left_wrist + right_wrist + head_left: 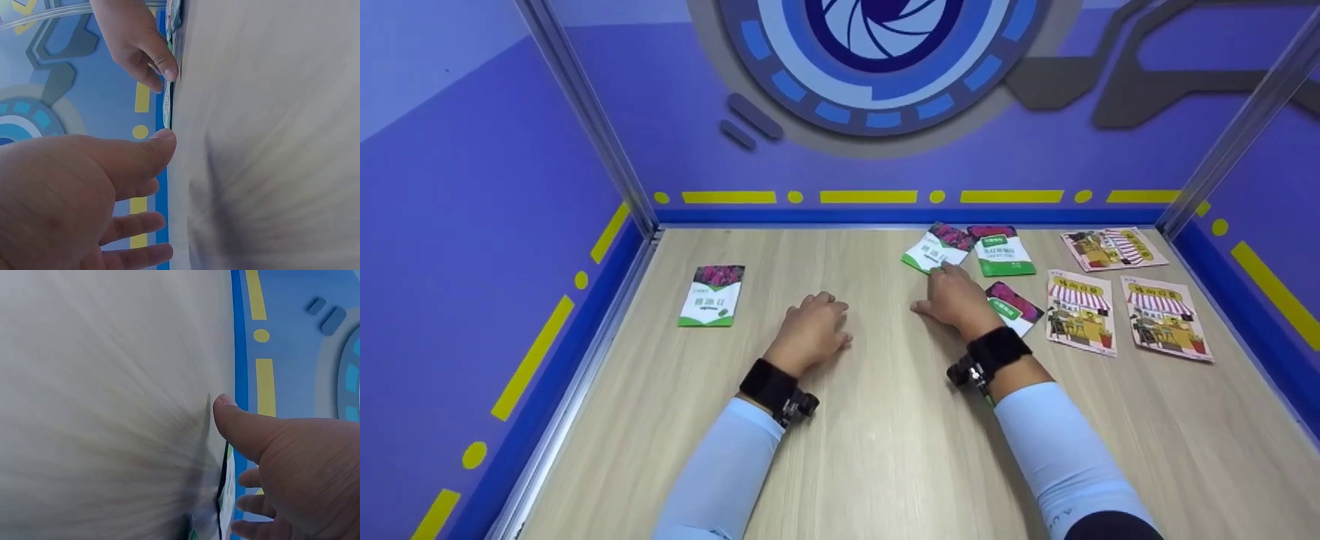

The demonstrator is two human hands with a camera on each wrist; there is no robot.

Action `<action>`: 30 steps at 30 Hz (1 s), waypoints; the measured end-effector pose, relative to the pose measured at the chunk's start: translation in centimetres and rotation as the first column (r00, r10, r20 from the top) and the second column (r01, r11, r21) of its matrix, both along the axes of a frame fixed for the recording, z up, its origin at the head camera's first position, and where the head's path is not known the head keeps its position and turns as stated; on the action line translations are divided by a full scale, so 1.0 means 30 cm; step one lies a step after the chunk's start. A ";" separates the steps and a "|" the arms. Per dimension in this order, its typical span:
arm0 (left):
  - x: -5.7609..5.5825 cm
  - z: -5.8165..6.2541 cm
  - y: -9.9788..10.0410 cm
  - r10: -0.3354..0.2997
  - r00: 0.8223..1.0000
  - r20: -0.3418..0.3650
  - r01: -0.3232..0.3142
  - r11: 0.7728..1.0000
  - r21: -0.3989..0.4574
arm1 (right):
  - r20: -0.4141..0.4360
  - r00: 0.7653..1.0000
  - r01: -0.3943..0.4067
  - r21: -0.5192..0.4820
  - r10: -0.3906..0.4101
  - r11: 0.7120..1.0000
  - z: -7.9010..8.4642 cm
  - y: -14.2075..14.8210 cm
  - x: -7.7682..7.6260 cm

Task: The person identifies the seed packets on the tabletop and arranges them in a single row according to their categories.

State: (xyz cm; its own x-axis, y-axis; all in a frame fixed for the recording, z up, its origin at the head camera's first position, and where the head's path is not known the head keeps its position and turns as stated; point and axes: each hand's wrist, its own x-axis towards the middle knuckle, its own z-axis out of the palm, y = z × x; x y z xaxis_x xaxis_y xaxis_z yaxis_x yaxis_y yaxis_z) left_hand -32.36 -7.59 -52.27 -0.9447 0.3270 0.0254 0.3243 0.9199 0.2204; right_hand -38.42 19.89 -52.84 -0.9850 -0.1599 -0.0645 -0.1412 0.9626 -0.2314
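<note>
My right hand (956, 300) reaches toward the back of the table, its fingertips at the near edge of a green-and-white seed packet (936, 244) with pink flowers. In the right wrist view the thumb (239, 424) stands apart from the fingers, with nothing pinched between them. A second flower packet (1003, 253) lies just right of it, and a third packet (1018, 309) is partly hidden behind the right hand. Over the middle left of the table, my left hand (810, 330) holds nothing, its fingers loosely bent. One similar flower packet (711, 296) lies left of it.
On the right lie three pink packets with striped-awning pictures: one turned sideways (1114, 249) at the back, one (1080, 313) nearer the right hand, and one (1166, 319) farther right. Purple-blue panels (810, 165) wall the wooden table (877, 435) at the back and sides.
</note>
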 end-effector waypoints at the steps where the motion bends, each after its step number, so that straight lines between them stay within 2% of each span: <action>1: -0.008 0.003 0.005 0.000 1.000 0.005 0.001 1.000 -0.004 | 0.015 1.000 0.004 0.002 -0.004 1.000 -0.001 0.000 -0.004; 8: -0.073 0.022 0.075 -0.042 0.999 0.020 0.042 0.999 -0.012 | 0.069 0.998 0.012 0.007 -0.013 1.000 0.002 0.002 -0.006; 13: -0.098 0.033 0.135 -0.054 0.998 0.016 0.054 0.999 -0.003 | 0.109 0.994 -0.002 -0.016 0.003 1.000 0.007 0.000 0.011; 19: -0.096 0.026 0.173 -0.053 0.999 0.009 0.053 0.998 -0.040 | 0.062 0.994 -0.095 0.008 0.094 0.995 0.009 -0.029 0.053; 23: -0.085 0.009 0.168 -0.039 0.999 0.012 0.039 0.999 -0.027 | 0.075 0.988 -0.136 -0.037 0.138 0.990 0.020 -0.064 0.095; 30: -0.068 -0.025 0.138 -0.065 0.998 0.000 0.065 0.997 -0.034 | 0.052 0.967 -0.248 -0.052 0.251 0.967 0.023 -0.111 0.153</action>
State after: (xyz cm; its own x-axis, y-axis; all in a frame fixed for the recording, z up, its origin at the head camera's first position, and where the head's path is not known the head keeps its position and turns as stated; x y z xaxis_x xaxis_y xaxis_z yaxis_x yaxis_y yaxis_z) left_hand -34.41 -3.46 -53.01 -0.9216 0.3879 0.0146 0.3835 0.9040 0.1891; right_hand -33.82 16.55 -52.16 -0.9084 -0.4040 -0.1073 -0.3606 0.8872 -0.2880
